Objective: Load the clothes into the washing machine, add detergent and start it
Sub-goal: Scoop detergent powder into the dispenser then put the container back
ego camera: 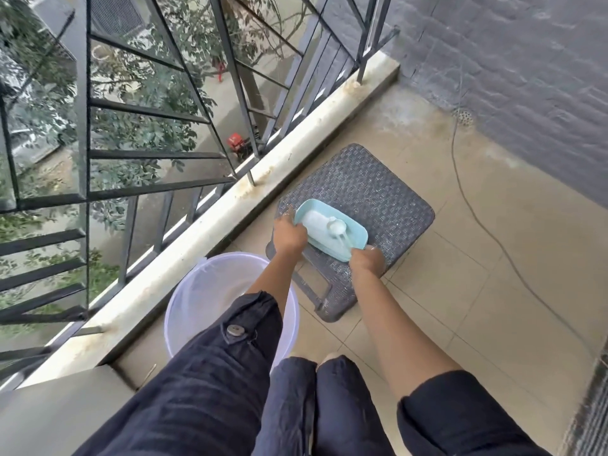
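Note:
A light blue detergent box (357, 231) stands open on a grey woven stool (378, 189), tilted toward me. White powder fills it, and a white scoop (336, 226) lies in the powder. My left hand (289, 234) grips the box's left end. My right hand (367, 260) holds its near right corner, right by the scoop's handle. No washing machine or clothes are in view.
A translucent white bucket (197, 291) sits on the tiled floor (493, 274) under my left arm, beside the low concrete curb (230, 215) and metal railing (158, 153). A thin cable (477, 212) runs across the floor toward a drain (464, 116) by the grey wall.

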A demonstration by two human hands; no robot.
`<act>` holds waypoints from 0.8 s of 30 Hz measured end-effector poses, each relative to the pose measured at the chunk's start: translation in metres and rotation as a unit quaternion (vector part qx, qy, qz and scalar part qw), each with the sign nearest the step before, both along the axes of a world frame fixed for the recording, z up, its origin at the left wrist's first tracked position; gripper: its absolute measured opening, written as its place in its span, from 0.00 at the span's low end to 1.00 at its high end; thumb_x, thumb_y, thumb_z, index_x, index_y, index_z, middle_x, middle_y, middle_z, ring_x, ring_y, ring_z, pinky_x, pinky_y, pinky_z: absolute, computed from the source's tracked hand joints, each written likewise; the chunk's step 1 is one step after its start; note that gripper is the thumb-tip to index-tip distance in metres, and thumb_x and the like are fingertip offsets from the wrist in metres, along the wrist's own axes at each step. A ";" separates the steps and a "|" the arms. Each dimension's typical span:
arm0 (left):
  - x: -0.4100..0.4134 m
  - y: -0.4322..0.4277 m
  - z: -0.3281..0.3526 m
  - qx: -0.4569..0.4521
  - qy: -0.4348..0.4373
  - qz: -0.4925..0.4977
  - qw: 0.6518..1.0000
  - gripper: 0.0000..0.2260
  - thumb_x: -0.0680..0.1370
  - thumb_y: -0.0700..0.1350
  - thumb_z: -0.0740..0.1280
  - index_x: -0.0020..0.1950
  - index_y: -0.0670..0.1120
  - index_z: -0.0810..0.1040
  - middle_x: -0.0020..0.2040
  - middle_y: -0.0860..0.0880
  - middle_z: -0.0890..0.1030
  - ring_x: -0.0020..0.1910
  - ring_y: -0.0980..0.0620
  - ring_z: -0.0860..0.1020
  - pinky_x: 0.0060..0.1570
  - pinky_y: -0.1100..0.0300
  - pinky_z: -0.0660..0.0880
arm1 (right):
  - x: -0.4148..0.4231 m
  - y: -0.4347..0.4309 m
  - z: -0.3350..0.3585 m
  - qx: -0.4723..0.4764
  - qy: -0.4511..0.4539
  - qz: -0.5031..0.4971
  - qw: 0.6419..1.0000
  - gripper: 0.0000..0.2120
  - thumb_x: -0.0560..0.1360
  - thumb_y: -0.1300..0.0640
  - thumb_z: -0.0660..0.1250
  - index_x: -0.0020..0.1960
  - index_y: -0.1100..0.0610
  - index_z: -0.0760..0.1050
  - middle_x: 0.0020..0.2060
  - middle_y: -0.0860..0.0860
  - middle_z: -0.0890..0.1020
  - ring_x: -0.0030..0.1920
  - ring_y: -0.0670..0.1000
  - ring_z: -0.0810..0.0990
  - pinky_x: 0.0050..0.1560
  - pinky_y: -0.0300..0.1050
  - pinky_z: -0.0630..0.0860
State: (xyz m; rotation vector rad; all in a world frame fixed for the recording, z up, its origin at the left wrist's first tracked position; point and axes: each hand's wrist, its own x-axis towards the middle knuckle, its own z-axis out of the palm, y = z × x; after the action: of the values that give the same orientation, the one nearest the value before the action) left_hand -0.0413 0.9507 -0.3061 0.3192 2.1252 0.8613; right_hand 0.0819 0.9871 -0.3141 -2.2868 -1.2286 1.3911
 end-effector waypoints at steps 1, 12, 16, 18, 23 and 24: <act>0.002 -0.004 0.004 -0.006 0.002 0.010 1.000 0.20 0.78 0.38 0.57 0.71 0.43 0.69 0.66 0.43 0.74 0.58 0.41 0.77 0.57 0.52 0.76 | 0.001 -0.002 0.005 0.004 0.001 -0.002 1.000 0.16 0.74 0.65 0.64 0.61 0.66 0.76 0.57 0.62 0.80 0.57 0.62 0.80 0.54 0.50 0.77; 0.017 -0.047 0.118 0.027 0.027 0.197 0.980 0.17 0.81 0.49 0.58 0.59 0.36 0.70 0.58 0.39 0.76 0.57 0.41 0.76 0.50 0.56 0.68 | -0.001 -0.034 0.131 0.060 -0.004 0.057 0.997 0.18 0.74 0.65 0.59 0.62 0.60 0.76 0.57 0.57 0.82 0.57 0.59 0.80 0.53 0.47 0.78; 0.017 -0.075 0.170 0.052 0.021 0.226 0.973 0.17 0.82 0.49 0.55 0.61 0.36 0.68 0.61 0.37 0.76 0.60 0.40 0.74 0.56 0.54 0.68 | -0.005 -0.056 0.187 0.089 0.010 0.080 0.993 0.17 0.75 0.65 0.59 0.62 0.60 0.77 0.56 0.58 0.82 0.56 0.59 0.80 0.51 0.47 0.78; 0.017 -0.091 0.192 0.063 0.019 0.243 0.968 0.18 0.82 0.49 0.55 0.61 0.36 0.68 0.61 0.37 0.75 0.61 0.39 0.74 0.58 0.52 0.68 | -0.008 -0.068 0.210 0.100 0.028 0.083 0.991 0.17 0.74 0.67 0.58 0.61 0.62 0.77 0.55 0.58 0.82 0.55 0.59 0.81 0.49 0.46 0.78; 0.018 -0.133 0.238 0.080 0.030 0.288 0.954 0.19 0.82 0.51 0.55 0.62 0.36 0.68 0.63 0.37 0.75 0.62 0.39 0.73 0.59 0.52 0.68 | -0.015 -0.098 0.263 0.134 0.049 0.113 0.983 0.16 0.75 0.65 0.59 0.59 0.62 0.78 0.54 0.58 0.83 0.52 0.58 0.81 0.43 0.44 0.76; 0.018 -0.142 0.245 0.085 0.035 0.298 0.950 0.19 0.82 0.51 0.55 0.62 0.36 0.68 0.62 0.37 0.75 0.62 0.39 0.73 0.58 0.53 0.68 | -0.017 -0.105 0.272 0.142 0.056 0.121 0.981 0.16 0.75 0.65 0.59 0.60 0.62 0.78 0.54 0.57 0.83 0.51 0.58 0.81 0.44 0.44 0.75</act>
State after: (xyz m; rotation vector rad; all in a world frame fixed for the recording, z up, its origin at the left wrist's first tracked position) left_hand -0.0231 0.8088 -0.0607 -0.2321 2.2477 1.3975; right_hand 0.0650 0.8820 -0.0420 -1.8945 -1.5932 1.2987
